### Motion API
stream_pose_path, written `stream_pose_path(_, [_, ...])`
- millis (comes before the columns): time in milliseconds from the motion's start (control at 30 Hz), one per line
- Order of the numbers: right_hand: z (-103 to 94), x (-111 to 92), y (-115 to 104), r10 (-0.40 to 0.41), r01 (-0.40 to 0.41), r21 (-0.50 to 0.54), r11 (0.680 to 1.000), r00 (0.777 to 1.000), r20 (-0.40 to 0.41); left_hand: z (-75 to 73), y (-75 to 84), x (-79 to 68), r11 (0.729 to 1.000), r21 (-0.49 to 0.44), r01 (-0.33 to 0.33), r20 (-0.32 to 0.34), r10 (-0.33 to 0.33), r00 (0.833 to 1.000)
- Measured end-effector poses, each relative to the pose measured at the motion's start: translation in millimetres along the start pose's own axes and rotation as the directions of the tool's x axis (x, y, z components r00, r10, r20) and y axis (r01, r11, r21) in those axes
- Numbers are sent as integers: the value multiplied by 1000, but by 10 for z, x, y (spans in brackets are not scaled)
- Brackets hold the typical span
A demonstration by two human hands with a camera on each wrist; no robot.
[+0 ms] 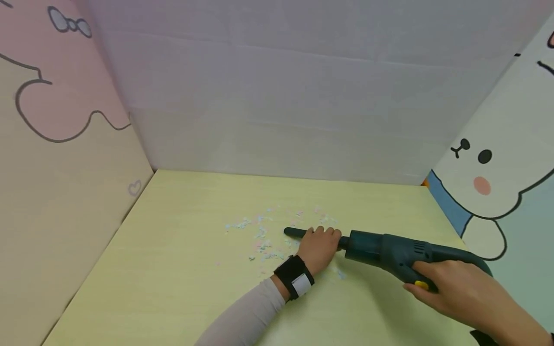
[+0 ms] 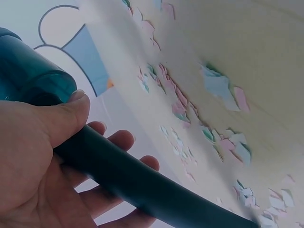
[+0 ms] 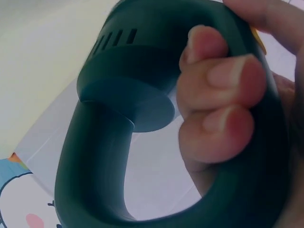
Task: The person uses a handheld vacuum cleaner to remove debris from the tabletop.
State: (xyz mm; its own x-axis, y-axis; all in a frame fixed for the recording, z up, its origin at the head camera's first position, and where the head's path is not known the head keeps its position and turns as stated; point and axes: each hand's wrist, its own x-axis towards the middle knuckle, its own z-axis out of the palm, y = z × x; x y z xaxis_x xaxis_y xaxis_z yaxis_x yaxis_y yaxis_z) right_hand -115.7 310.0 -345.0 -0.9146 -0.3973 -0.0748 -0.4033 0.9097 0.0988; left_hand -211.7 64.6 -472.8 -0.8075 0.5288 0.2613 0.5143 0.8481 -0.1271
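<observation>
A dark green handheld vacuum cleaner spans the right half of the table in the head view, its long narrow nozzle pointing left. My right hand grips its loop handle, fingers wrapped through the opening, with a yellow button by the thumb. Farther forward, my left hand holds the nozzle, thumb along one side and fingers curled under it in the left wrist view. Small pink, blue and white paper scraps lie scattered around the nozzle tip, some hidden behind the left hand and forearm.
The pale yellow tabletop meets a plain whitish wall at the back. Panels with cartoon drawings enclose it, a pink and cream one on the left and one with a white animal on the right.
</observation>
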Motion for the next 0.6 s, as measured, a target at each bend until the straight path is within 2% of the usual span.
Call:
stream_pose_path(367, [-38, 24, -24, -4, 4, -7, 1000, 1000, 11, -38, -33, -32, 1000, 12, -1, -20, 1, 1000])
stream_pose_path(600, [-81, 138, -90, -72, 73, 26, 997, 997, -28, -89, -181, -106, 1000, -9, 14, 10, -14, 1000])
